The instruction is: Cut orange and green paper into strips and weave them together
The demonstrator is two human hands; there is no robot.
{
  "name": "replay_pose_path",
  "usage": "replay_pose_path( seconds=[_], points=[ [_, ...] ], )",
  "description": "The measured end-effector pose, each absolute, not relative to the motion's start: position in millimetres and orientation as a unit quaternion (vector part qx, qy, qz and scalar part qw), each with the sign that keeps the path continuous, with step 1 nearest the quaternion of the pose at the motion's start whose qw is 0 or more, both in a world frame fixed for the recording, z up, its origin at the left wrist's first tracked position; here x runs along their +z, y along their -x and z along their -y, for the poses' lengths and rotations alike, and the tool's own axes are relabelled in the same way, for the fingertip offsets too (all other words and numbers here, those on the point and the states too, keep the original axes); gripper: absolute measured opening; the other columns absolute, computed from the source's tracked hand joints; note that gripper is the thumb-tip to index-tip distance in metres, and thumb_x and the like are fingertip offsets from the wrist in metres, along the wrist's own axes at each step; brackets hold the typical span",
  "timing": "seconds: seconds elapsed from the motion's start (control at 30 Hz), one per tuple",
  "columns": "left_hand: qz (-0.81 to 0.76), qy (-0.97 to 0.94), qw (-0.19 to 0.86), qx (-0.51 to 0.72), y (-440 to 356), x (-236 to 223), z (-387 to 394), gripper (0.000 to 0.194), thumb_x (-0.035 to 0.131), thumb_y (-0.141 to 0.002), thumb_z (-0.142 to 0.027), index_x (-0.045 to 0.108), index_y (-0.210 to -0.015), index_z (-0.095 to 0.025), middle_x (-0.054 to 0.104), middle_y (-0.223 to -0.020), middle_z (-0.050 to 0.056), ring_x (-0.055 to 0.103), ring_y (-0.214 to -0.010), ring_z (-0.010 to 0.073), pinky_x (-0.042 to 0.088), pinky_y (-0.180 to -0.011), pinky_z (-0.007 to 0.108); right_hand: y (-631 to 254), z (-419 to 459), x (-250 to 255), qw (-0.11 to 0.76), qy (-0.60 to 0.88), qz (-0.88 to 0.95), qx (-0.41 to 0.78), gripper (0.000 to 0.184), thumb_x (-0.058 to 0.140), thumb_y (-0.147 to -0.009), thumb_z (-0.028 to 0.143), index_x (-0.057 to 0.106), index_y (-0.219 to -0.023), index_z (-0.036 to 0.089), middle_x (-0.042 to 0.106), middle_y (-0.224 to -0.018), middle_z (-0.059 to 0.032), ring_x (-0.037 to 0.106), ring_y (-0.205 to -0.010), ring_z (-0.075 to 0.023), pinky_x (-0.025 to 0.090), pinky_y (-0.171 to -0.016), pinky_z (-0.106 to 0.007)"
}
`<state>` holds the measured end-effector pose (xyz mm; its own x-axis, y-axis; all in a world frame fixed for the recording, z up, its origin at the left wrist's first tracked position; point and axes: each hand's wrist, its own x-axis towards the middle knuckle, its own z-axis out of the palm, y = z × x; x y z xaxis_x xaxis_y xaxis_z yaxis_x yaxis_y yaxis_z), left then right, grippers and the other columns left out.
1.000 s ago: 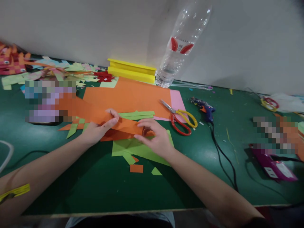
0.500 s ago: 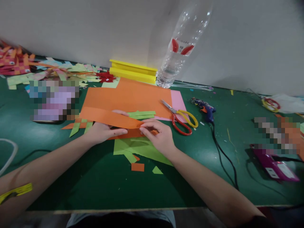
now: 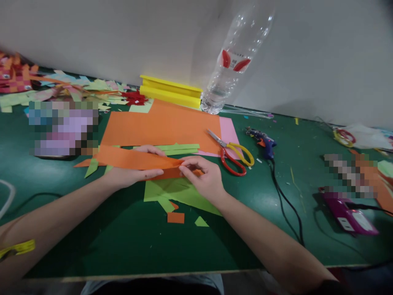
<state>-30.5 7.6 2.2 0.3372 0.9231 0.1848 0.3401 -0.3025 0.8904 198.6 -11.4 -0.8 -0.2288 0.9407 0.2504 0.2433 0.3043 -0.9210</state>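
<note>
A long strip of orange paper is held above the table in both hands. My left hand supports it from below, with the thumb in front and the fingers behind. At its right end, the fingertips of my right hand pinch the paper, which looks folded there. Another orange piece shows under the strip. Green paper lies beneath the hands, and several narrow green strips lie just behind them. Scissors with red and yellow handles rest right of the hands, blades slightly parted.
Large orange sheets and pink paper lie behind the hands. A clear plastic bottle and a yellow channel-shaped piece stand at the wall. To the right are a blue glue gun with a black cord and a magenta power strip.
The orange strip has tipped lower and its left end now reaches further left. My left hand's fingers have shifted behind it. My right hand keeps its pinch; the view has moved slightly.
</note>
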Motion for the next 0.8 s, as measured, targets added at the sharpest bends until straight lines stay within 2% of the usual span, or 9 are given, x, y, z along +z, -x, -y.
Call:
replay_pose_path(
  seconds=[0.23,0.33,0.43,0.53,0.6,0.7,0.8],
  points=[
    [-0.477,-0.700,0.371,0.380,28.1,5.2,-4.2,0.028,0.069,-0.076,-0.045,0.064,-0.091,-0.022,0.070,-0.099,0.004,0.066,-0.092,0.0286,0.055,-0.083,0.039,-198.6,12.9,-0.3,0.433,0.433,0.673,0.415,0.012,0.066,-0.081,0.032,0.060,-0.085,0.023,0.071,-0.096,-0.0037,0.065,-0.064,-0.0117,0.056,-0.065,-0.030],
    [-0.499,-0.687,0.348,0.398,28.0,3.0,-2.5,0.030,0.071,-0.074,-0.049,0.065,-0.085,-0.023,0.071,-0.096,0.004,0.067,-0.088,0.0289,0.055,-0.083,0.042,-198.1,11.6,-1.3,0.424,0.450,0.665,0.418,0.028,0.072,-0.074,0.032,0.057,-0.096,0.023,0.069,-0.093,-0.0028,0.061,-0.060,-0.0102,0.053,-0.062,-0.028],
    [-0.496,-0.666,0.394,0.393,27.2,1.2,-0.4,0.031,0.072,-0.073,-0.049,0.065,-0.087,-0.022,0.072,-0.088,0.004,0.069,-0.075,0.0256,0.059,-0.069,0.039,-198.4,9.8,0.8,0.395,0.464,0.663,0.434,0.041,0.076,-0.070,0.035,0.056,-0.105,0.024,0.067,-0.084,-0.0009,0.060,-0.061,-0.0118,0.052,-0.062,-0.029],
    [-0.474,-0.653,0.450,0.382,25.1,2.2,2.3,0.030,0.073,-0.073,-0.046,0.063,-0.087,-0.022,0.071,-0.080,0.003,0.069,-0.066,0.0229,0.058,-0.058,0.034,-199.0,8.6,5.1,0.360,0.462,0.665,0.463,0.047,0.075,-0.071,0.038,0.054,-0.111,0.025,0.068,-0.079,0.0003,0.061,-0.063,-0.0137,0.052,-0.062,-0.030],
    [-0.472,-0.658,0.447,0.380,23.6,4.2,3.9,0.029,0.073,-0.073,-0.046,0.063,-0.085,-0.022,0.071,-0.084,0.004,0.068,-0.066,0.0225,0.057,-0.056,0.032,-199.1,8.3,7.1,0.346,0.460,0.663,0.479,0.044,0.075,-0.072,0.038,0.055,-0.109,0.025,0.070,-0.081,-0.0004,0.063,-0.064,-0.0148,0.052,-0.062,-0.031],
    [-0.469,-0.681,0.422,0.372,22.7,6.6,4.7,0.029,0.072,-0.072,-0.047,0.066,-0.086,-0.022,0.071,-0.086,0.005,0.066,-0.064,0.0220,0.055,-0.053,0.032,-198.5,8.5,6.9,0.359,0.437,0.664,0.490,0.033,0.077,-0.069,0.036,0.057,-0.094,0.025,0.070,-0.084,-0.0006,0.066,-0.070,-0.0159,0.053,-0.064,-0.030],
    [-0.450,-0.712,0.400,0.363,23.7,5.1,3.4,0.028,0.074,-0.071,-0.047,0.067,-0.086,-0.024,0.071,-0.086,0.004,0.067,-0.072,0.0238,0.058,-0.061,0.034,-197.7,9.3,4.2,0.373,0.414,0.664,0.498,0.028,0.077,-0.068,0.033,0.056,-0.084,0.024,0.069,-0.083,0.0000,0.066,-0.073,-0.0152,0.053,-0.065,-0.028]
  ],
)
